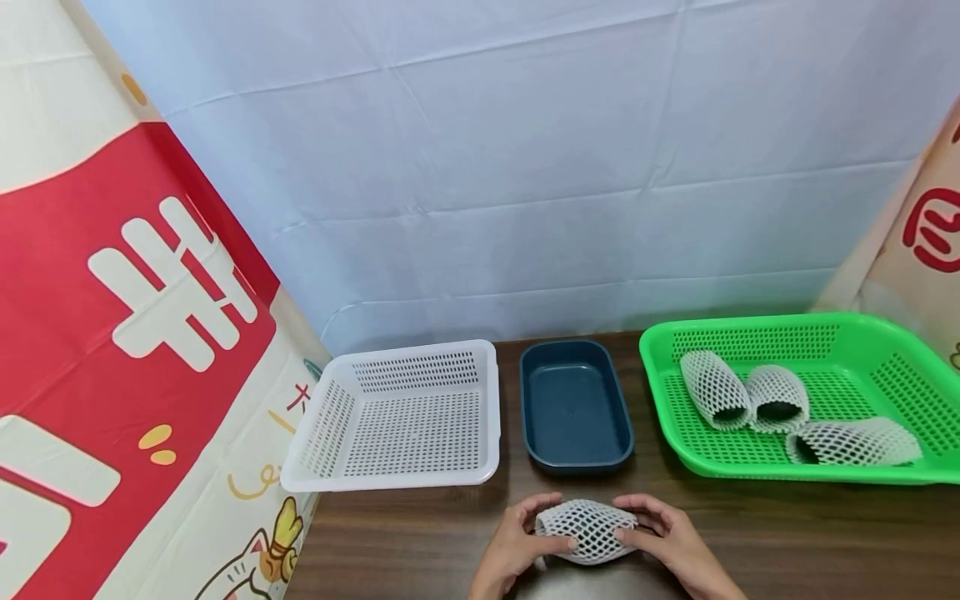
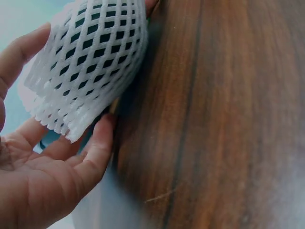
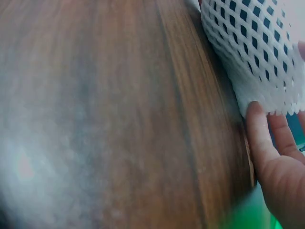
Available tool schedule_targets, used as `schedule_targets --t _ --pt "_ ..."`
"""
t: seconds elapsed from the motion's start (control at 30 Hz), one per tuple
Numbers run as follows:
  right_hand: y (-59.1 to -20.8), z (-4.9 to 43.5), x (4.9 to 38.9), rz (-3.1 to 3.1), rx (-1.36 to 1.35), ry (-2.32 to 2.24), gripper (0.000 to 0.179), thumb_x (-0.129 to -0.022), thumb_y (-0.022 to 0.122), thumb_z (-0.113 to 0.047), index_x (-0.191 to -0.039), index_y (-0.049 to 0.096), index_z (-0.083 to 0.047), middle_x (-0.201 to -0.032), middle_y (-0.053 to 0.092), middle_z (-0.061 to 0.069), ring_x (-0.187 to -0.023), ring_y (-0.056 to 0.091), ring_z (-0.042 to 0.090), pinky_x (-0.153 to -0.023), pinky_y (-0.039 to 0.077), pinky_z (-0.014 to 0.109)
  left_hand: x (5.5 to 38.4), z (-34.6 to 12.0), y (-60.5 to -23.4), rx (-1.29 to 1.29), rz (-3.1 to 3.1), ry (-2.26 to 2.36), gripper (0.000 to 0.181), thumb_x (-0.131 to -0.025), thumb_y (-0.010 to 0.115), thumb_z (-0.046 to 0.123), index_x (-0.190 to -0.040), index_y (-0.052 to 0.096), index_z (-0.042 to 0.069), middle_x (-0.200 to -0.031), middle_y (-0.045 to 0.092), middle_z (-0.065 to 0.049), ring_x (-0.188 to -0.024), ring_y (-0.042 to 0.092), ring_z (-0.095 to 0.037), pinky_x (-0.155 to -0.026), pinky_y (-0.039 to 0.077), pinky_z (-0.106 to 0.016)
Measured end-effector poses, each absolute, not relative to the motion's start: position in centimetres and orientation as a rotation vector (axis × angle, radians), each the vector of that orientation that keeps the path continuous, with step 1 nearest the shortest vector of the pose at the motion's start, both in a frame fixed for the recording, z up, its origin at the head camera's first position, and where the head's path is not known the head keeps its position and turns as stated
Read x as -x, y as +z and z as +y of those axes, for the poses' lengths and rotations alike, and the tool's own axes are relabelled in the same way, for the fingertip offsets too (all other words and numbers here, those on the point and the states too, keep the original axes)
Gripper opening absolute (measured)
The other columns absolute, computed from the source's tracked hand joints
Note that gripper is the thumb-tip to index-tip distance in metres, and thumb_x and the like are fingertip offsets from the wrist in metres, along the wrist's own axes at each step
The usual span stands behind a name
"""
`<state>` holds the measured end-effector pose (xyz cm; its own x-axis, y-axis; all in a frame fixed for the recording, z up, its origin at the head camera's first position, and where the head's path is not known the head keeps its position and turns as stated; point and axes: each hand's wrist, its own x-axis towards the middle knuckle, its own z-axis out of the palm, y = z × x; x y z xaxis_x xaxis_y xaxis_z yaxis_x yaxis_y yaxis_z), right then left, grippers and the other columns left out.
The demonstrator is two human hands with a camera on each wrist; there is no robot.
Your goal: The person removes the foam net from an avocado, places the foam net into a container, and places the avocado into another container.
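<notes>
Both hands hold a white foam net sleeve [image 1: 588, 529] low above the wooden table; something dark shows through its mesh, its kind hidden. My left hand [image 1: 519, 543] grips the left end between thumb and fingers. At the opposite end, the right hand [image 1: 670, 537] grips it the same way. In the left wrist view the sleeve [image 2: 97, 52] has a scalloped open rim near the left hand [image 2: 52, 176]. The right wrist view shows a fingertip of the right hand [image 3: 279, 162] against the edge of the sleeve [image 3: 257, 57].
A green basket [image 1: 678, 450] at the right holds several net-sleeved dark items, one being a foam sleeve [image 1: 862, 442] lying sideways. A dark blue tray [image 1: 573, 408] stands in the middle, a white basket [image 1: 416, 433] at the left. Behind them hangs a pale cloth [image 1: 525, 167].
</notes>
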<state>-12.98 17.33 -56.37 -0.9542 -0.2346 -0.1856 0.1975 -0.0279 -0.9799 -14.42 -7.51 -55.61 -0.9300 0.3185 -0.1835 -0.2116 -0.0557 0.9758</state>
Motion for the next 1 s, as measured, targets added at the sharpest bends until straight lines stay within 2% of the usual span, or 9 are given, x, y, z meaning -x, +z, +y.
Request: schedule_targets --t 0.1,0.17,0.23,0.33,0.4,0.63,0.77,0.9,1.0 --pt "-56.5 17.3 13.0 1.963 0.01 -2.067 0.048 -0.091 0.069 -0.01 -0.129 0.05 0.012 -0.121 0.059 0.016 -0.1 0.061 0.014 -0.079 0.053 0.032 14.4 -7.6 -55.4 -0.049 1.924 2.147 0.05 -0.079 0.078 0.002 -0.124 0.06 -0.006 -0.118 0.063 -0.017 -0.1 0.06 -0.025 -0.078 0.05 -0.026" --pt "-56.4 17.2 13.0 1.96 -0.021 -2.069 0.048 -0.09 0.069 -0.011 -0.129 0.051 0.012 -0.12 0.06 0.016 -0.099 0.061 0.014 -0.079 0.053 0.032 14.6 -7.9 -55.3 0.018 2.005 2.234 0.042 -0.08 0.076 0.001 -0.118 0.062 -0.008 -0.112 0.064 -0.019 -0.096 0.062 -0.024 -0.076 0.051 -0.024" --pt "-56.4 17.1 13.0 1.952 -0.044 -2.064 0.049 -0.09 0.07 -0.012 -0.129 0.051 0.011 -0.119 0.06 0.015 -0.099 0.061 0.016 -0.079 0.053 0.033 14.8 -8.2 -55.0 0.088 2.086 2.29 0.03 -0.081 0.073 -0.002 -0.108 0.063 -0.011 -0.101 0.066 -0.019 -0.085 0.063 -0.02 -0.07 0.051 -0.023" --pt "-56.3 17.1 13.1 1.947 -0.062 -2.053 0.048 -0.09 0.07 -0.015 -0.127 0.053 0.01 -0.116 0.061 0.013 -0.097 0.061 0.018 -0.079 0.054 0.034 14.9 -9.0 -54.7 0.133 2.211 2.197 0.016 -0.079 0.069 -0.004 -0.094 0.067 -0.009 -0.081 0.066 -0.01 -0.066 0.06 -0.012 -0.059 0.05 -0.021" --pt "-56.3 17.2 13.1 1.947 -0.072 -2.043 0.047 -0.09 0.07 -0.016 -0.126 0.054 0.01 -0.113 0.062 0.013 -0.096 0.062 0.02 -0.078 0.054 0.035 14.8 -9.4 -54.6 0.098 2.223 2.094 0.011 -0.077 0.069 -0.006 -0.088 0.069 -0.008 -0.074 0.066 -0.007 -0.06 0.058 -0.01 -0.056 0.05 -0.021" --pt "-56.3 17.3 13.3 1.952 -0.1 -2.031 0.046 -0.089 0.072 -0.015 -0.124 0.055 0.009 -0.111 0.063 0.013 -0.095 0.062 0.021 -0.078 0.054 0.034 14.7 -8.9 -55.0 0.035 2.234 1.929 0.001 -0.075 0.076 0.0 -0.075 0.075 -0.001 -0.071 0.069 -0.005 -0.067 0.062 -0.011 -0.059 0.05 -0.023" --pt "-56.4 17.2 13.3 1.948 -0.105 -2.036 0.045 -0.089 0.072 -0.014 -0.123 0.056 0.009 -0.11 0.063 0.012 -0.094 0.062 0.021 -0.076 0.055 0.034 14.8 -8.5 -55.1 0.116 2.18 1.996 0.018 -0.084 0.074 0.009 -0.074 0.074 -0.007 -0.07 0.069 -0.007 -0.063 0.063 -0.01 -0.061 0.055 -0.025" --pt "-56.3 17.2 13.2 1.928 -0.133 -2.038 0.045 -0.088 0.073 -0.016 -0.122 0.057 0.008 -0.107 0.064 0.011 -0.093 0.063 0.021 -0.074 0.055 0.035 14.7 -8.2 -55.2 0.164 2.14 2.026 0.036 -0.089 0.072 0.021 -0.07 0.071 -0.01 -0.063 0.066 -0.008 -0.053 0.061 -0.008 -0.054 0.055 -0.024" --pt "-56.2 17.2 13.1 1.905 -0.16 -2.041 0.046 -0.087 0.073 -0.018 -0.122 0.057 0.007 -0.106 0.064 0.011 -0.094 0.063 0.022 -0.075 0.056 0.037 14.7 -8.1 -55.3 0.133 2.121 2.038 0.03 -0.09 0.07 0.016 -0.075 0.071 -0.011 -0.065 0.065 -0.006 -0.054 0.059 -0.007 -0.053 0.053 -0.021"
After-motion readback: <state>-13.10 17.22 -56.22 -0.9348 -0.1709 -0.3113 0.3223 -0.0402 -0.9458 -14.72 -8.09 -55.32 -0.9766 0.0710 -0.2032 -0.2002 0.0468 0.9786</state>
